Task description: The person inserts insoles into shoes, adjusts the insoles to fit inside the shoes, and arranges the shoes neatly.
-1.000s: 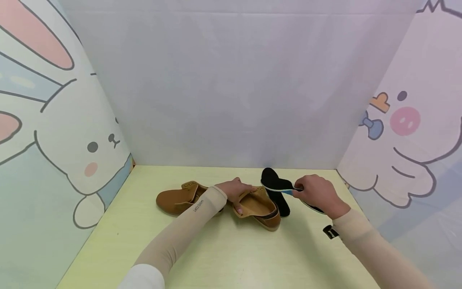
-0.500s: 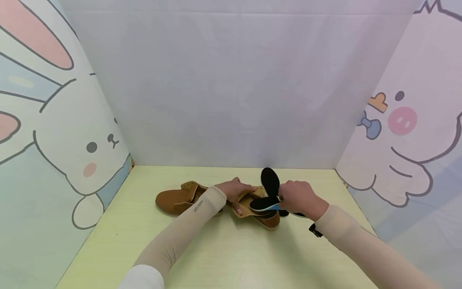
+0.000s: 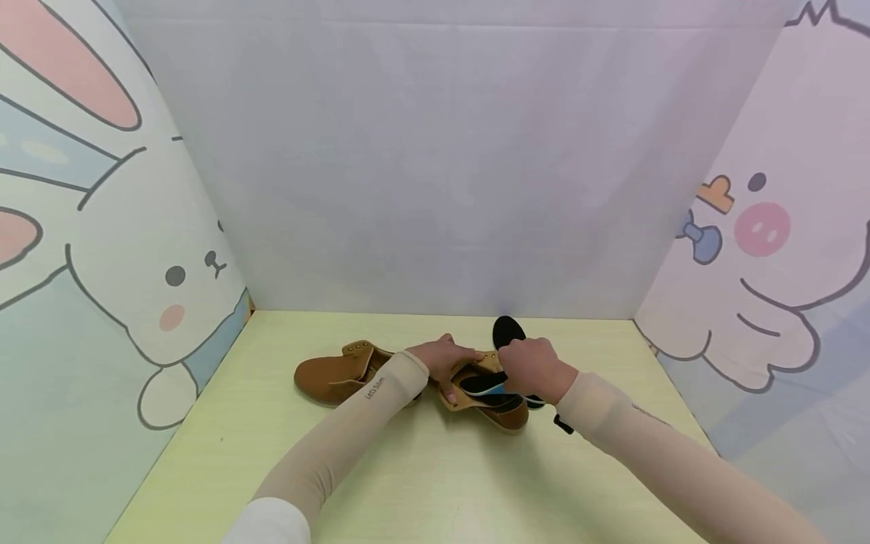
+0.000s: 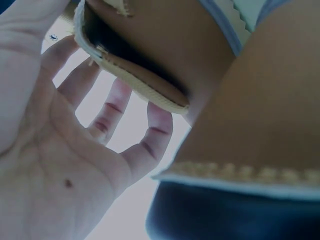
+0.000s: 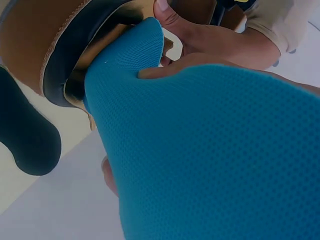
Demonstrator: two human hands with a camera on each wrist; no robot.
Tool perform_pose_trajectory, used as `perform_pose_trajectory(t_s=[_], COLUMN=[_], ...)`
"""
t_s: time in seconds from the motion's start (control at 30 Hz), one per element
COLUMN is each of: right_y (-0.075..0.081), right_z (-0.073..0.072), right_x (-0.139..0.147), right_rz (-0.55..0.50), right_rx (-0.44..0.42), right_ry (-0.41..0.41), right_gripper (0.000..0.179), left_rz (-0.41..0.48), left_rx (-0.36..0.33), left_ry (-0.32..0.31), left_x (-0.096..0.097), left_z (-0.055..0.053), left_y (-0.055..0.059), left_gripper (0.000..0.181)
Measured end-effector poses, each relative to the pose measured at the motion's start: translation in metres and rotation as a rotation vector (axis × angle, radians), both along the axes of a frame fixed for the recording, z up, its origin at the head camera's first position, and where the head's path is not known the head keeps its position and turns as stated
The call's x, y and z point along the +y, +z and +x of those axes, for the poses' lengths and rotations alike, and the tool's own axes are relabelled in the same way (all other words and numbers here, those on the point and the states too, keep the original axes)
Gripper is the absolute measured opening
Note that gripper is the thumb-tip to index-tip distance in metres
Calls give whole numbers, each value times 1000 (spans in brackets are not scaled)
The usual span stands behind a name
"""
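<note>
A brown lace-up shoe [image 3: 508, 421], its tongue and eyelet flaps spread, lies at the middle of the table. My left hand [image 3: 443, 360] grips its opening, thumb on the near flap and fingers at the far one; the left wrist view shows the curled fingers [image 4: 110, 110] against a stitched edge. Over the shoe's heel, my right hand [image 3: 537, 369] pinches an insole, black on top with a blue textured underside [image 5: 215, 140]. The insole's front end [image 3: 482, 384] dips into the shoe's opening, and its tip is partly hidden by the upper.
A second brown shoe [image 3: 328, 379] lies to the left, partly behind my left forearm. Another black insole [image 3: 507, 331] lies on the table just beyond the right hand. A pale wall [image 3: 435, 189] closes off the back, with cartoon-printed sheets [image 3: 802, 287] on both sides.
My right hand has moved left with the insole, from the right of the shoe to over it, and the insole's front has gone into the opening. The left hand has stayed in place.
</note>
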State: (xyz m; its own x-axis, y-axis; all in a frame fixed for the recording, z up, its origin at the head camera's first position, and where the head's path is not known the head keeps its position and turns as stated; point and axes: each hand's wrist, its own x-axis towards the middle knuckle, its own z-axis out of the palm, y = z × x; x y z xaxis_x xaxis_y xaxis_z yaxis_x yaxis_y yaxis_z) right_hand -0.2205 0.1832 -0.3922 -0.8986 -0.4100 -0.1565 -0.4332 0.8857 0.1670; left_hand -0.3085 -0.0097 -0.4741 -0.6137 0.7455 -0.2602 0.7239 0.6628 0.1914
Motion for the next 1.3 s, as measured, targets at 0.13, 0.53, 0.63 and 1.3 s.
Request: perform_pose_trajectory(t_s=[0.13,0.53,0.63,1.3], right_y=[-5,-27,-32,-66], right_z=[-5,-12,-13,-20], right_x=[-6,-15,-16,-16], right_rz=[-12,-73,-74,-249], right_rx=[3,11,23,33], right_ry=[12,2,5,8], right_gripper=[28,26,22,19], left_rz=[0,-1,5,1], left_rx=[6,34,32,41], left_ry=[2,-23,-17,-38], left_x=[0,2,1,0], left_z=[-2,-5,-4,-4], left_y=[-2,-7,-7,-7], left_gripper=[105,109,109,103])
